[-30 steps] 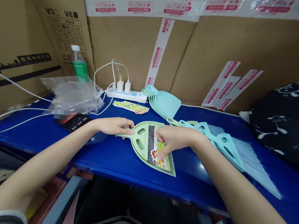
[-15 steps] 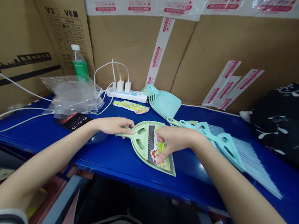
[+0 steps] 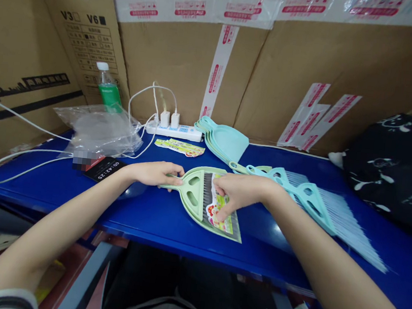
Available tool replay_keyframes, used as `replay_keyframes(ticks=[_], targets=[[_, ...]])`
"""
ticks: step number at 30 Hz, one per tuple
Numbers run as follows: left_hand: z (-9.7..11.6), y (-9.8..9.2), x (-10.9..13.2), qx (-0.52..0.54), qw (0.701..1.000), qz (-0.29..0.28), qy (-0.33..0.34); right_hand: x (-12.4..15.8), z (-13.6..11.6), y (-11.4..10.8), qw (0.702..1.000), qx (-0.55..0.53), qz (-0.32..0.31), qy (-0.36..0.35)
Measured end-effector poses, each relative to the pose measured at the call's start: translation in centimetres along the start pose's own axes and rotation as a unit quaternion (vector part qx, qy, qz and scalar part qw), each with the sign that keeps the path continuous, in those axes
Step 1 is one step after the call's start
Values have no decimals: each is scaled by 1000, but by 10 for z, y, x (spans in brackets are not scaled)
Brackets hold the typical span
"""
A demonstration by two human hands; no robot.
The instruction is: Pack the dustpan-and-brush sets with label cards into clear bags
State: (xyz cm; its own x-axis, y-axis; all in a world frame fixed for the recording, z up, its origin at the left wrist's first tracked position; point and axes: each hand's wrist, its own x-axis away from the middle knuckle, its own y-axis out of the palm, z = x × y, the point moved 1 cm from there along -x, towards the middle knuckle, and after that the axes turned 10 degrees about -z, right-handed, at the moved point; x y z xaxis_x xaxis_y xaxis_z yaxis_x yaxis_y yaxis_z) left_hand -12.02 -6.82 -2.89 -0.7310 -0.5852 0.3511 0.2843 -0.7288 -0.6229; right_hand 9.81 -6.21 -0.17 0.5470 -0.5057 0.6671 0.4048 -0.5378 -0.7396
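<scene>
In the head view, a light green dustpan (image 3: 214,233) lies on the blue table with a matching green hand brush (image 3: 190,192) nested in it, grey bristles pointing right. My left hand (image 3: 159,173) is closed round their handles at the left. A colourful yellow-green label card (image 3: 228,223) with a red cartoon figure rests across the bristles. My right hand (image 3: 237,194) bends over this card from the right, thumb and fingers closed on it; the fingertips are partly hidden. Just behind are several more label cards (image 3: 180,147) in a loose pile.
Stacked dustpans (image 3: 231,142) stand at the back, and blue and green brushes (image 3: 308,201) lie to the right. A power strip (image 3: 175,131) with white cables, a plastic bag (image 3: 100,130), a bottle (image 3: 109,94) and a phone (image 3: 104,169) are on the left. Cardboard (image 3: 179,62) walls the back; a black patterned cloth (image 3: 393,171) lies right.
</scene>
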Motion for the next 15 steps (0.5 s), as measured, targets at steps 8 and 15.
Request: replay_keyframes(ticks=[8, 15], targets=[[-2, 1, 0, -3, 1000, 4, 4, -1, 2, 1, 1000, -2, 3, -6], [0, 0, 0, 1, 1000, 3, -1, -2, -1, 0, 1000, 12, 0, 7]])
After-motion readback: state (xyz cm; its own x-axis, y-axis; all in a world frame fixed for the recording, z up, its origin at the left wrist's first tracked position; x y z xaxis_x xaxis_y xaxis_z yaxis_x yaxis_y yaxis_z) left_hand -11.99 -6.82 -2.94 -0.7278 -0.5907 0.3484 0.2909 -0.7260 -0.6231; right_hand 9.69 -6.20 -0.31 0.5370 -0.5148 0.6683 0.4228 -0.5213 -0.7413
